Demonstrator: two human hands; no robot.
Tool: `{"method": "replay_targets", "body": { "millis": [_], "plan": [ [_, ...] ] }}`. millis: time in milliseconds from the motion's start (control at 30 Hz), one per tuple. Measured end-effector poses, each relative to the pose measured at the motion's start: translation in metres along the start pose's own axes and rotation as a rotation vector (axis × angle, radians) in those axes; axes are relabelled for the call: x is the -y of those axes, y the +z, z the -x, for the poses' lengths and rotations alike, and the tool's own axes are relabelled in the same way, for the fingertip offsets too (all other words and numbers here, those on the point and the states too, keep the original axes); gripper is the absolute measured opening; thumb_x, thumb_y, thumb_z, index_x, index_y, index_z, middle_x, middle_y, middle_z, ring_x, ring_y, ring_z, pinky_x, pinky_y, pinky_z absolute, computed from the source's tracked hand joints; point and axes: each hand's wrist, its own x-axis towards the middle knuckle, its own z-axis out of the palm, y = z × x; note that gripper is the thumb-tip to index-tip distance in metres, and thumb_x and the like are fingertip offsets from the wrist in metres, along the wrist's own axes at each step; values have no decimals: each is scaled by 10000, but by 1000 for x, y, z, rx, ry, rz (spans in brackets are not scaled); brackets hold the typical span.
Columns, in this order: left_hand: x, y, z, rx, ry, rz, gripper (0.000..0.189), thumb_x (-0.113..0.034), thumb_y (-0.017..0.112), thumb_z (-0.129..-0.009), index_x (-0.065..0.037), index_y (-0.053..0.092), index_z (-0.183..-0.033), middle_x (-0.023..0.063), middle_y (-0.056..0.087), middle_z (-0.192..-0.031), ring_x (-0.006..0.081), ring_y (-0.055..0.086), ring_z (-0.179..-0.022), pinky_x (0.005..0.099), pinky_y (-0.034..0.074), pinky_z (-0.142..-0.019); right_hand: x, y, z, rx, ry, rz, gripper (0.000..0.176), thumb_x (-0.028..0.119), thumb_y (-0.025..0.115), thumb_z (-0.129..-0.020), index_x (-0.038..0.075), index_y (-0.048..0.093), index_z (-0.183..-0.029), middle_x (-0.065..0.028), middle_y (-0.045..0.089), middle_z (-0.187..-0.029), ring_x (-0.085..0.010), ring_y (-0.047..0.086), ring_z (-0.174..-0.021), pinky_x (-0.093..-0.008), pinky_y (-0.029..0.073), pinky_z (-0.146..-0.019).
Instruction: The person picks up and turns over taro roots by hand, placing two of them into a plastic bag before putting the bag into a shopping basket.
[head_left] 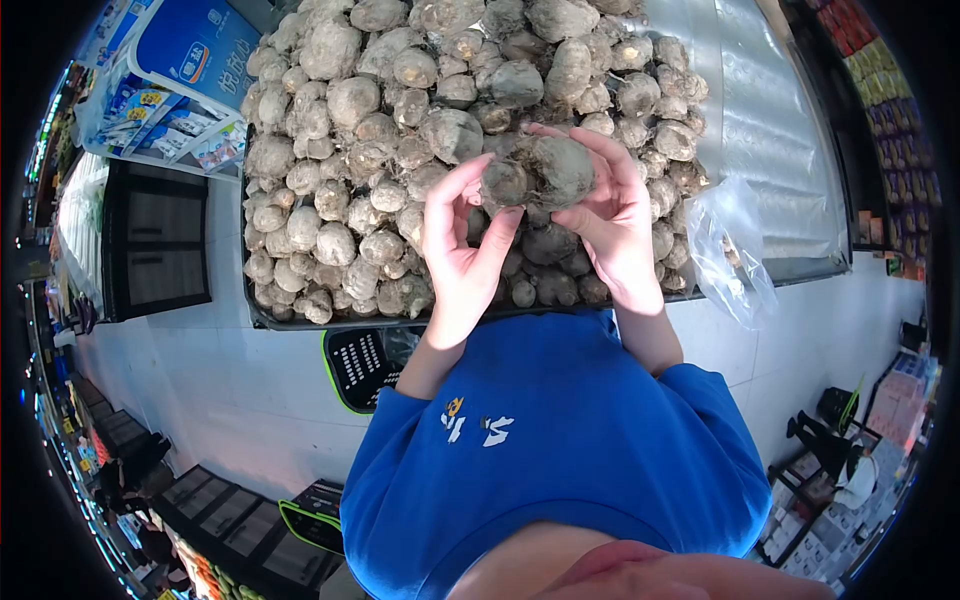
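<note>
A large heap of round, soil-covered taro roots (345,100) fills the display in front of me. Above its near edge, my left hand (465,220) pinches a smaller dark taro (505,184) between thumb and fingers. My right hand (615,215) curls around a bigger, hairy taro (562,172), its thumb underneath and fingers over the far side. The two pieces sit side by side against each other; I cannot tell whether they are joined. To the right of my right hand, a clear plastic bag (735,250) lies over the display's front edge.
Bare corrugated metal sheeting (740,110) covers the display's right part. A blue stand (195,60) with packets is at the far left. On the floor by my left arm is a black basket with a green rim (357,368). Another person (850,470) is at the lower right.
</note>
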Motion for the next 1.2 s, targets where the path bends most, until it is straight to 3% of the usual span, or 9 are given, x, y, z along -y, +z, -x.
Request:
{"method": "replay_targets", "body": {
  "millis": [167,367,533,600,833,900,1200],
  "plan": [
    [3,1,0,4,18,-55,409,16,572,-776,-15,431,-1159,71,470,-1071,128,456,-941,250,365,-838,4,-8,6,-11,31,218,596,-146,580,-689,-5,369,-1228,-129,491,-1154,-175,511,-1015,-273,466,-789],
    [5,1,0,12,67,-85,391,29,562,-765,-18,451,-1137,83,471,-1062,143,456,-917,247,372,-804,3,-7,5,-10,38,78,566,-111,578,-719,-11,369,-1235,-115,495,-1149,-162,510,-1010,-267,430,-836],
    [8,-1,0,-2,77,-100,388,36,562,-754,-15,460,-1125,88,477,-1064,144,461,-907,247,381,-782,-2,-10,7,-57,50,32,491,-20,567,-782,-10,374,-1233,-124,420,-1242,-172,464,-1077,-278,395,-877],
    [10,-7,2,101,77,-160,416,18,538,-804,-19,380,-1187,117,410,-1221,190,426,-1097,307,355,-908,-3,-10,6,-75,72,15,480,-12,564,-788,-8,378,-1230,-120,411,-1255,-175,461,-1082,-279,394,-879],
    [4,-9,3,62,40,-232,416,-9,525,-822,-17,377,-1211,98,411,-1218,160,445,-1053,284,390,-862,-6,-2,7,-79,105,-38,446,-42,542,-789,-3,399,-1210,-112,433,-1226,-170,464,-1076,-268,388,-883],
    [4,-9,4,-20,-44,-161,383,-49,568,-795,-29,462,-1162,45,482,-966,112,419,-784,226,379,-744,-8,-1,7,-69,94,-40,443,-51,540,-786,-4,403,-1205,-113,438,-1216,-171,465,-1074,-264,387,-882],
    [7,-13,1,-44,-69,-111,335,-89,550,-826,-37,469,-1146,25,460,-890,104,410,-776,220,376,-734,-12,2,3,-87,141,-10,448,-90,527,-774,-11,405,-1198,-105,443,-1193,-171,477,-1050,-268,389,-886]
  ]
}}
